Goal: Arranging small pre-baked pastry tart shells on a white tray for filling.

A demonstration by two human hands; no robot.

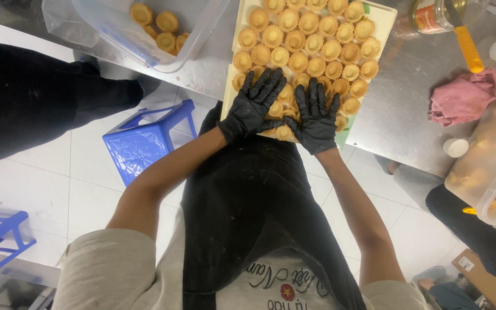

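L hand (252,103) in black glove lying spread flat | R hand (316,115) likewise, pressing on small golden fluted tart shells (311,49) | shells packing pale rectangular tray (381,20) at steel table edge | prob. light, crumbly – taking by rims, gently

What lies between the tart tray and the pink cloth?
Head view: only bare steel table lies between the tray and the cloth.

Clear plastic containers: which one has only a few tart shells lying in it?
The clear tub at the upper left, beyond the blue stool. Only a handful of tart shells lie in it, while the container at the right edge looks packed full.
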